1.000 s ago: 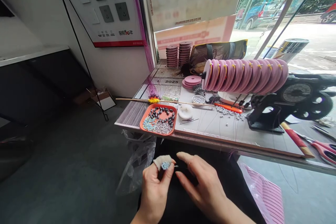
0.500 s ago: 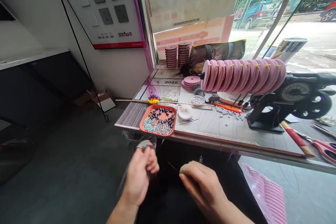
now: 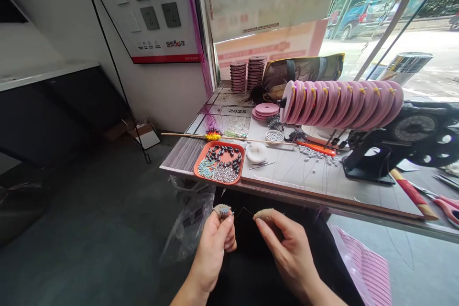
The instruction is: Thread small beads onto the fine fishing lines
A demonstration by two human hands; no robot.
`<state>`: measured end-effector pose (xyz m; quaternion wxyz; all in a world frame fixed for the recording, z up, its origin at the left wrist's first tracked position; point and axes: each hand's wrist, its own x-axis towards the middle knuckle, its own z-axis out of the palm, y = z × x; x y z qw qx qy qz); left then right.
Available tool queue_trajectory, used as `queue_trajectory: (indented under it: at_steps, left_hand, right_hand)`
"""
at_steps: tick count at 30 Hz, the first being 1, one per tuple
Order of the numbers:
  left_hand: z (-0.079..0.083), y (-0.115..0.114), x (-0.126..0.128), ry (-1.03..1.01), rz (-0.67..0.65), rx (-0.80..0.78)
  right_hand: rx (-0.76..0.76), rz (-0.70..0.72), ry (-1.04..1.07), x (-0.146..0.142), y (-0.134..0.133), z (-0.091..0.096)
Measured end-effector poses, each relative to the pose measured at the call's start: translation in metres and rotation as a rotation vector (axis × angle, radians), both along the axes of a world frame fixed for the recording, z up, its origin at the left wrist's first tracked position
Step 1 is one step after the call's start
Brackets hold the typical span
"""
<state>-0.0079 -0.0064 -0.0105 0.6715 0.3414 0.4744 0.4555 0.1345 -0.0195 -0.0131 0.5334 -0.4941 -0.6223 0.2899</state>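
Both hands are held over my dark lap, below the table's front edge. My left hand [image 3: 215, 241] is closed, with a cloth-capped fingertip pinching a few small blue beads [image 3: 224, 211]. My right hand [image 3: 283, 244] is also pinched, its fingertip capped too, and it holds a thin dark line [image 3: 243, 210] that runs towards the left hand. The two fingertips are a short gap apart. An orange tray [image 3: 201, 160] of dark, blue and silver beads sits on the table just above the hands.
A row of pink spools [image 3: 340, 103] sits on a black winder [image 3: 412, 138] at right. Loose silver beads [image 3: 317, 155], a white disc [image 3: 256, 151], a long thin stick [image 3: 251, 139] and red scissors [image 3: 446, 205] lie on the table [image 3: 322, 191]. A plastic bag [image 3: 190, 220] hangs below.
My left hand has dropped back from the table edge and come in towards the right hand. The fingertips now nearly meet, with the beads showing again.
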Motion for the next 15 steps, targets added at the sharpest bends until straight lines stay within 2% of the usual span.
queue_trajectory:
  at_steps: [11,15]
  left_hand:
    - [0.0037,-0.0024,0.0031,-0.006,-0.025,-0.025]
    - [0.0024,-0.0028,0.0021,0.039,-0.002,-0.014]
  right_hand:
    - [0.043,-0.026,-0.052,-0.0004,0.0011,-0.0023]
    - [0.152,-0.03,-0.232,0.0007,0.0002,-0.0053]
